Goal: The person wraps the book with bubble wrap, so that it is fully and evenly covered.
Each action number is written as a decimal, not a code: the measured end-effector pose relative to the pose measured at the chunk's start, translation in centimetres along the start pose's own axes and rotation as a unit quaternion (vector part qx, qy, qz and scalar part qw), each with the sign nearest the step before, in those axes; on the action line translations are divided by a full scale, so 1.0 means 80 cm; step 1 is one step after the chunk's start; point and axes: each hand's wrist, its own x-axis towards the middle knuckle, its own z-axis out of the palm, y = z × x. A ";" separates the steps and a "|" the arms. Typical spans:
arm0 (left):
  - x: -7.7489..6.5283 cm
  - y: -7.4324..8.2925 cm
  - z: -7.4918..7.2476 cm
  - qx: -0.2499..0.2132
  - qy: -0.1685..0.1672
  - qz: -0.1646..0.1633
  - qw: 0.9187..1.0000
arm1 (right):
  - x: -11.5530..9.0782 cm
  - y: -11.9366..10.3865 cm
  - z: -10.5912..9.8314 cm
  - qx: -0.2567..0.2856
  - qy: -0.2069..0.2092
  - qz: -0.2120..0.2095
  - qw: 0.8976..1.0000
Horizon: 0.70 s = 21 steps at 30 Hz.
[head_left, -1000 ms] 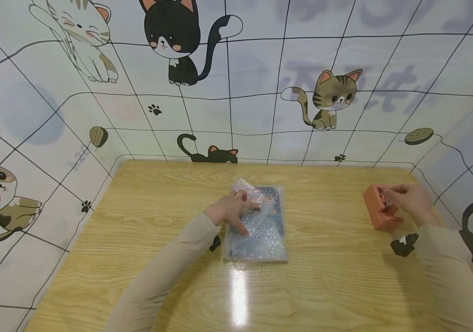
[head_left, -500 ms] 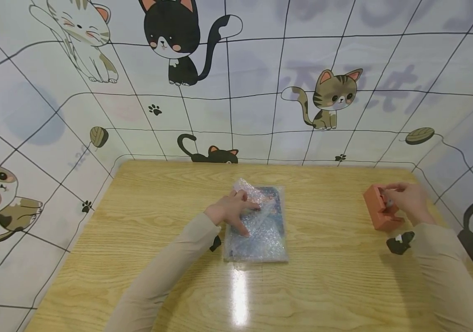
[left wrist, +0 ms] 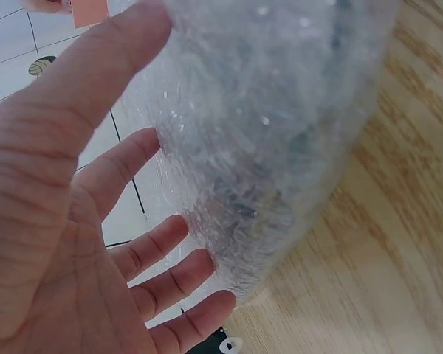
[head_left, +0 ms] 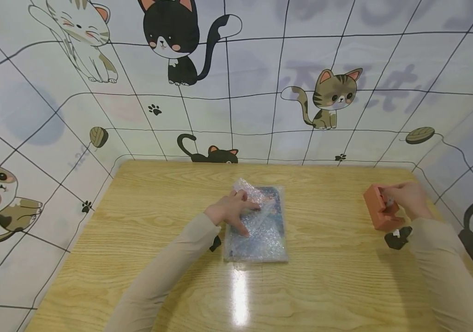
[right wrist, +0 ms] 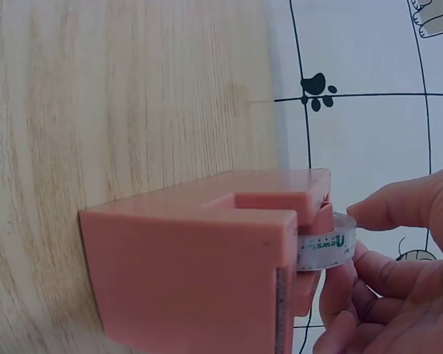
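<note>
- Head view: your left grip (head_left: 233, 210) lies on the bubble-wrapped package (head_left: 259, 246) near the middle of the counter (head_left: 315, 281), fingers spread and relaxed, clasping nothing.
- That hand covers part of the package's left side; a dark blue printed item (head_left: 277, 198) shows through the film, but its picture is too blurred to make out.
- In the left wrist view, your fingertips touch the crinkled film, the tip of your thumb reaches the top edge of the frame, and the film blurs whatever is inside.
- Off to the right on the counter, well apart from the package, stands an orange tape dispenser (head_left: 375, 210), partly hidden behind your right grip (head_left: 410, 201).
- The right wrist view shows that grip pinching a roll of tape (right wrist: 328, 252) that juts from the dispenser; the rest of the roll is hidden inside, and its green lettering is only partly legible.
- You cannot tell from these angles whether the roll is seated; the dispenser's lower end is cut off there.
- Both beige sleeves (head_left: 170, 272) run out of the head view at the bottom, as does the near part of the counter.
</note>
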 end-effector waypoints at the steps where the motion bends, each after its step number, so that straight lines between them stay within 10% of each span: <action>1: 0.000 0.000 0.000 0.000 0.000 0.000 1.000 | 0.001 0.001 0.000 0.001 -0.001 -0.005 1.000; 21: 0.000 -0.001 0.000 -0.006 -0.002 -0.004 1.000 | 0.001 -0.006 0.006 -0.019 0.011 0.005 1.000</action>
